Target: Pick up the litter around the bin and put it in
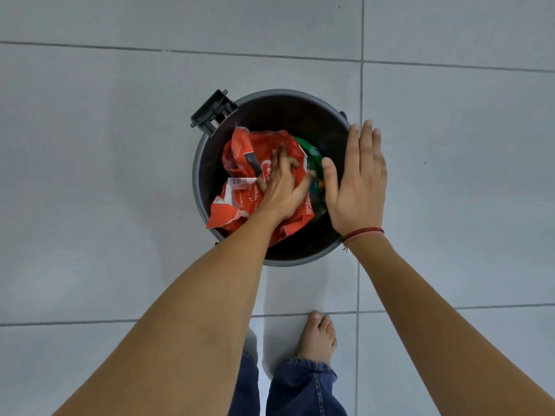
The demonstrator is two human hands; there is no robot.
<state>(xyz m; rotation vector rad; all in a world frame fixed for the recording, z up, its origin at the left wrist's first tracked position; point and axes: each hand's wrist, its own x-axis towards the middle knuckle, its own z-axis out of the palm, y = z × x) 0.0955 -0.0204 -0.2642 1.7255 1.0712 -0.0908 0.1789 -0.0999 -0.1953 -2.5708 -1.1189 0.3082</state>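
A round dark bin (198,178) stands on the tiled floor, seen from straight above. Inside it lies crumpled red packaging (240,151) with white print, and a green wrapper (309,148) beside it on the right. My left hand (282,187) is inside the bin with fingers spread, pressing flat on the red packaging. My right hand (357,181) hovers flat and open over the bin's right rim, holding nothing. A red string bracelet (362,234) circles the right wrist.
A black hinge bracket (211,112) sticks out from the bin's upper left rim. A bare foot (318,337) and blue jeans legs (303,388) stand just below the bin. Grey floor tiles (105,175) with dark grout lines surround the bin.
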